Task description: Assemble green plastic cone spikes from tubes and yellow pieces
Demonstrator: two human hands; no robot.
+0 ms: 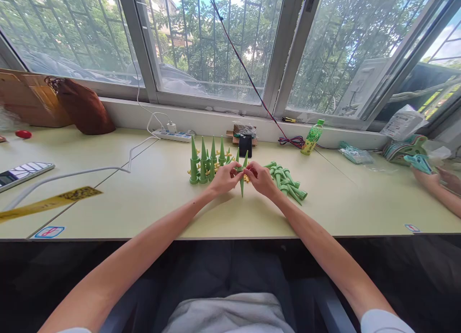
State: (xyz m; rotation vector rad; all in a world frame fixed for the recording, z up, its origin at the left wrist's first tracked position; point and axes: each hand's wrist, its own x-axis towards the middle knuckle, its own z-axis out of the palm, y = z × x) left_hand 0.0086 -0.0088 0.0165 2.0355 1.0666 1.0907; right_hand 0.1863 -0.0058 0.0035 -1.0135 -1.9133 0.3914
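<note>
Between my two hands is a green plastic watering spike (242,189), its tip pointing down over the table. My left hand (226,178) pinches it from the left near the top. From the right, the fingers of my right hand (260,178) close on the same part; what exactly they grip there is partly hidden. Left of my hands stand rows of upright green spikes (194,170) with small yellow valves sticking out. More pointed tips show just behind my fingers. A loose pile of green spikes (288,181) lies to the right. Small yellow valves (247,178) are partly covered by my right hand.
A green-labelled bottle (312,137), a dark phone (245,145) and a power strip (175,135) stand along the back. A white cable (108,169) and yellow tape (50,203) cross the left side. At far right, another person's hand (427,177) holds a light-blue item.
</note>
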